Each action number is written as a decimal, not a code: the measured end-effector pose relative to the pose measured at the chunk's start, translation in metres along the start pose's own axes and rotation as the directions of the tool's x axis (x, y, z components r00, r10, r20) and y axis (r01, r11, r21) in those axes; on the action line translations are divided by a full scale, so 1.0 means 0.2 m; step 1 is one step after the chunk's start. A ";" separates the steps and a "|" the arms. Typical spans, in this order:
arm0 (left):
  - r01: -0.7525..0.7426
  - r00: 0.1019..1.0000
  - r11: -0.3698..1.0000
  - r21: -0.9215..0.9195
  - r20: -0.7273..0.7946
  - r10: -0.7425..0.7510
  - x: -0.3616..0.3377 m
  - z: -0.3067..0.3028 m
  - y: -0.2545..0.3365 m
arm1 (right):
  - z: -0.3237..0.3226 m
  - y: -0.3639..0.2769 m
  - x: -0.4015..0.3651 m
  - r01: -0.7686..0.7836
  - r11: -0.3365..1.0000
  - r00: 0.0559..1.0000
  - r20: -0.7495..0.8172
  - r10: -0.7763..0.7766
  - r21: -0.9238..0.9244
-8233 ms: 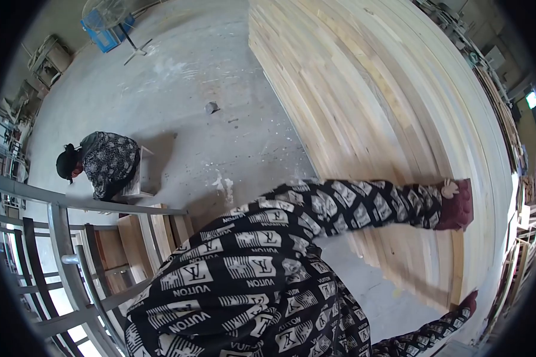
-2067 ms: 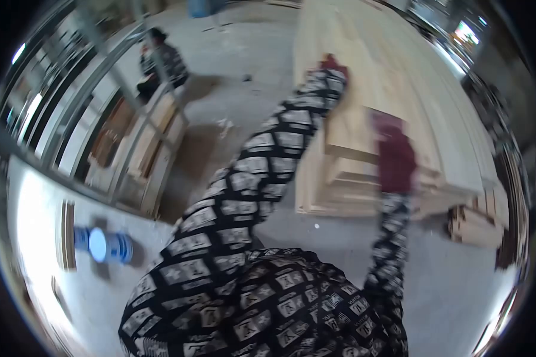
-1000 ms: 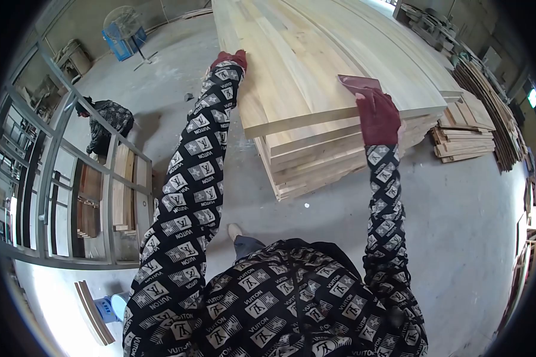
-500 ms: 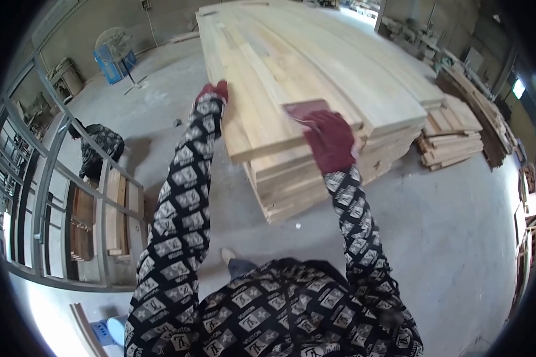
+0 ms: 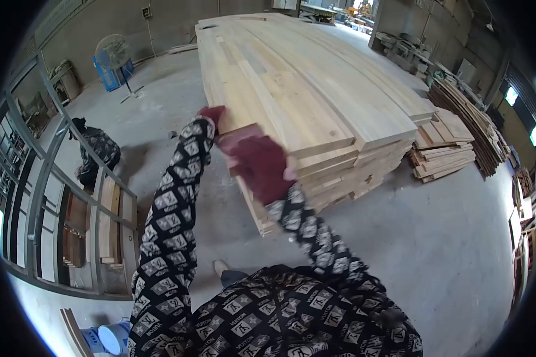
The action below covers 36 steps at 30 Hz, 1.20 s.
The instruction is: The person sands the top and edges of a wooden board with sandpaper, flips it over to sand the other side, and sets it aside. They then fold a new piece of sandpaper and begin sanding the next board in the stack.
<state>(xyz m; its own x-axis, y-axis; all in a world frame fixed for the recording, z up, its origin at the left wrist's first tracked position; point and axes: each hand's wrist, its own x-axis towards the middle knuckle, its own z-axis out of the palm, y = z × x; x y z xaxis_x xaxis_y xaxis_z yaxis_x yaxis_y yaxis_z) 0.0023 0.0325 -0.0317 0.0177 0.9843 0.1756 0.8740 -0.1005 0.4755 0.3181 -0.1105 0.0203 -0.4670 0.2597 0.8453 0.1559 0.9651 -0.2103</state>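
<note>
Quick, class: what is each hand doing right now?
Left hand: on the corner of the top board; grip cannot be told.
Right hand: closed on a reddish sheet.

"VUITON" lettering repeated across the black-and-white jacket [image 5: 268, 315], "LV" monogram squares on its sleeve [image 5: 171, 196]

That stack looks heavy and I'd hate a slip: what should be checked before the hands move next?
1. The left hand is on the edge of the top board: ok.
2. The right hand holds the reddish pad: ok.
3. Left fingers closed around that edge: cannot tell.
4. The board stack lies flat, not leaning: ok.
5. The co-worker crouches apart from the stack: ok.
</note>
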 end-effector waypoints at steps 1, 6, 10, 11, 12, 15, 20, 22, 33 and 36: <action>-0.097 0.992 0.958 0.270 0.110 0.069 -0.02 0.01 -0.04 | -0.04 0.06 -0.03 0.038 0.999 0.998 -0.059 -0.037 0.020; 0.179 0.983 0.984 0.020 -0.043 -0.178 -0.06 -0.03 0.18 | -0.40 0.54 -0.18 -0.073 0.883 0.997 -0.062 0.050 -0.464; 0.274 0.952 0.952 -0.133 -0.105 -0.289 -0.08 -0.04 0.28 | -0.41 0.47 -0.13 -0.202 0.873 0.979 -0.130 0.160 -0.445; 0.280 0.946 0.943 -0.179 -0.114 -0.303 -0.08 -0.03 0.30 | -0.29 0.43 -0.14 -0.214 0.906 0.968 -0.207 0.145 -0.366; 0.282 0.942 0.934 -0.218 -0.120 -0.313 -0.09 -0.03 0.31 | -0.16 0.32 -0.14 -0.144 0.903 0.987 -0.126 0.101 -0.404; 0.250 0.932 0.891 -0.378 -0.155 -0.327 -0.10 -0.01 0.30 | 0.11 -0.04 -0.03 -0.025 0.992 0.996 -0.092 0.014 -0.121; 0.168 0.896 -0.091 -0.982 0.190 -0.401 -0.32 0.02 0.40 | -0.05 0.21 -0.05 0.063 0.998 0.997 -0.048 -0.064 -0.011; 0.205 0.896 0.089 -0.975 0.150 -0.418 -0.46 0.33 0.02 | -0.28 0.43 -0.10 -0.052 0.990 0.998 -0.031 0.048 -0.130; 0.048 0.901 0.948 -0.315 -0.397 -0.177 -1.31 0.74 0.70 | -0.03 -0.02 0.03 -0.057 0.998 0.998 0.025 0.057 0.030; -0.196 0.921 0.920 -0.340 -0.386 0.053 -1.05 0.59 0.76 | -0.03 -0.10 0.07 -0.011 0.999 0.988 0.153 0.005 0.036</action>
<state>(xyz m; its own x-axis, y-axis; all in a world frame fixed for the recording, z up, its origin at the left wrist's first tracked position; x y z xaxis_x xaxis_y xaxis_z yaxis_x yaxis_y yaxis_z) 0.1883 -0.1719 -0.0989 -0.1244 0.8453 0.5196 0.6350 -0.3345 0.6963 0.3130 -0.1272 0.0391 -0.5936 0.2665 0.7593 0.1295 0.9629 -0.2367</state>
